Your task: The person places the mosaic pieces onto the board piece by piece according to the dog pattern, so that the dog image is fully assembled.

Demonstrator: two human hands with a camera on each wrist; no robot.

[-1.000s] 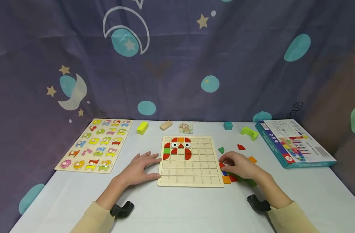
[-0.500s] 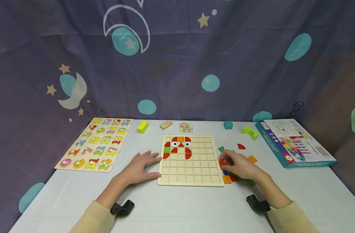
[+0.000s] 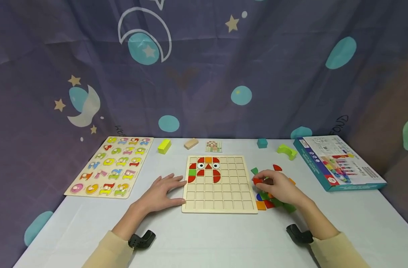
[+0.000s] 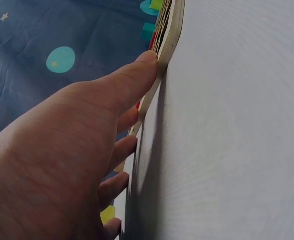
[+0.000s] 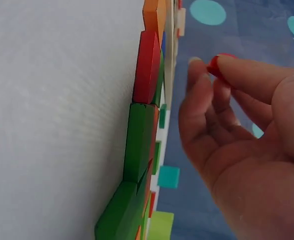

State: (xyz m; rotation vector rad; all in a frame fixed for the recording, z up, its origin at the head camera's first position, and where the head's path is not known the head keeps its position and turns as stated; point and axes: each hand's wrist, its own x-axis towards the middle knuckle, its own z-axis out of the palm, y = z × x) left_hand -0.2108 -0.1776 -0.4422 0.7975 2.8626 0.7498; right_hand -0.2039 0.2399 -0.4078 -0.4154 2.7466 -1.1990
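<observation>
Fingers (image 5: 199,102) of the right hand (image 3: 280,189) pinched a red piece (image 3: 257,181) clear of the table (image 3: 207,238), just beside the grid board (image 3: 220,204) and near loose pieces (image 3: 269,204). The left hand (image 3: 160,193), spread flat, touched the board's left edge.

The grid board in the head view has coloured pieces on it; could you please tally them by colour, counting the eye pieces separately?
Red pieces: 8
Orange piece: 1
Green piece: 1
Black-and-white eye pieces: 2
Total on the grid board: 12
</observation>
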